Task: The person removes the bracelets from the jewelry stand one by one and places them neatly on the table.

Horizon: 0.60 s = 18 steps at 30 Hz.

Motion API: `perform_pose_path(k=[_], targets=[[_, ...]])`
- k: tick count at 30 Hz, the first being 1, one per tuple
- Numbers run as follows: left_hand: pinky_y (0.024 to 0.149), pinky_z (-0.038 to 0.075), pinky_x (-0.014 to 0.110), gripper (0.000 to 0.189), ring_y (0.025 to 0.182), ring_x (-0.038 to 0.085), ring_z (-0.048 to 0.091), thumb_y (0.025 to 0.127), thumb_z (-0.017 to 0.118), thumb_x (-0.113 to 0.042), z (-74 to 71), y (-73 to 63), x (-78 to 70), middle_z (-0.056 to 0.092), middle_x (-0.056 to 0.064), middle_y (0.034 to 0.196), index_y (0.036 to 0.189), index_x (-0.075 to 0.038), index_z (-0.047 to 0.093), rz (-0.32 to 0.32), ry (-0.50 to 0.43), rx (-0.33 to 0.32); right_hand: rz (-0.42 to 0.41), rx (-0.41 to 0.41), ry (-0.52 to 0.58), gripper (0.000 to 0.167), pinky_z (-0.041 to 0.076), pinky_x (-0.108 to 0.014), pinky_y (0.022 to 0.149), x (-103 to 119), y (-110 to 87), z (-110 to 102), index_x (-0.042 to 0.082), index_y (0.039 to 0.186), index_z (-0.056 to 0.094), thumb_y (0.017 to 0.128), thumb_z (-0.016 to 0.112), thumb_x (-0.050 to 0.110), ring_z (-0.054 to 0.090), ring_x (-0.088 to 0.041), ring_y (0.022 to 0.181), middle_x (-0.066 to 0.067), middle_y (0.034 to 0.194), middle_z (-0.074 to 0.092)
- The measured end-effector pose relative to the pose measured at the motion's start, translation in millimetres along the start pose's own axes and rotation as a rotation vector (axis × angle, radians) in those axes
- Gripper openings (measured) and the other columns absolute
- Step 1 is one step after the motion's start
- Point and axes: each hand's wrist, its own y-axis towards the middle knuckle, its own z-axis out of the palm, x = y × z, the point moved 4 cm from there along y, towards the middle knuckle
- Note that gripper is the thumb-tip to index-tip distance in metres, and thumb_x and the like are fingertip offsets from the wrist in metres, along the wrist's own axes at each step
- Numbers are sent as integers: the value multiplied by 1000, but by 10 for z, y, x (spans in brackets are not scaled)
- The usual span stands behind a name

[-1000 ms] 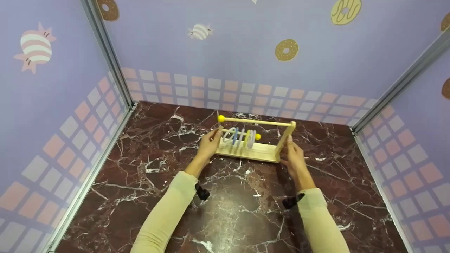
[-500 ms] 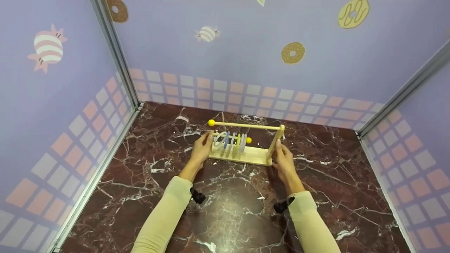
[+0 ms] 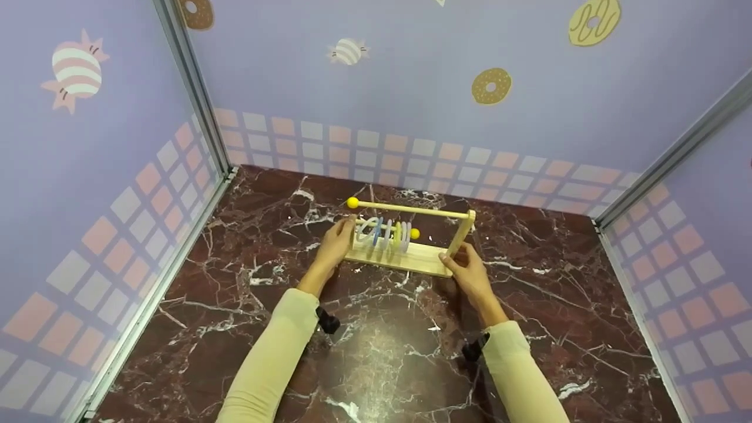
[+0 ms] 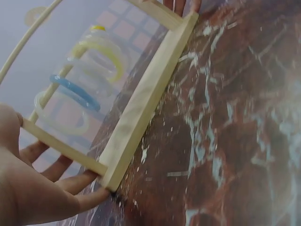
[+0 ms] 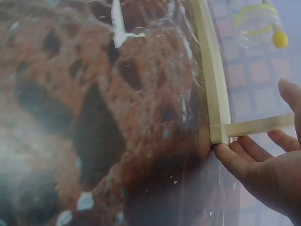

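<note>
A pale wooden ring stand [image 3: 429, 259] has a flat base and an upright at each end. Its top rod runs from the right upright to a yellow ball [image 3: 352, 202] on the left. On the lower rod, which ends in another yellow ball [image 5: 280, 39], hang several rings, among them a blue ring [image 4: 77, 92] and a yellow ring [image 4: 116, 66]. My left hand [image 3: 333, 244] grips the left upright, fingers along its outer side. My right hand [image 3: 473, 277] holds the lower right end, thumb on the inner side and fingers outside, near the base's corner.
The stand is over a dark red marbled tabletop [image 3: 376, 352] with white veins. Lilac panels [image 3: 411, 100] printed with sweets and doughnuts enclose the back and both sides, joined by grey metal corner posts [image 3: 197, 88].
The stand first shifts left in the view along with both hands. My right thumb then moves from the outer side of the right upright to its inner side, lower down.
</note>
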Motion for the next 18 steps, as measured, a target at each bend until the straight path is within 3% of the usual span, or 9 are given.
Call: perform_pose_path(k=[6,11,18], targets=[[114,41,50,55,132,33,58,111,49,-54,-45,54,42,65,14,141,145,-13,64,59,58,0,-18,-11,-30,64,49,-49,104,-39,-26,-3,3,152,48,100,78,25,57,-42,134,-29,145,57],[104,47,52,45,117,34,64,113,47,-46,-31,42,35,70,16,126,139,-14,66,123,155,-54,-25,-20,-73,66,51,-45,101,-51,-30,-1,5,153,49,98,80,27,59,-37,131,-25,143,61],[97,49,51,40,110,30,63,115,45,-40,46,64,-35,69,17,125,141,-15,63,178,122,-71,-33,-23,-76,68,52,-47,102,-49,-44,-7,7,153,50,98,80,33,60,-36,131,-23,143,61]])
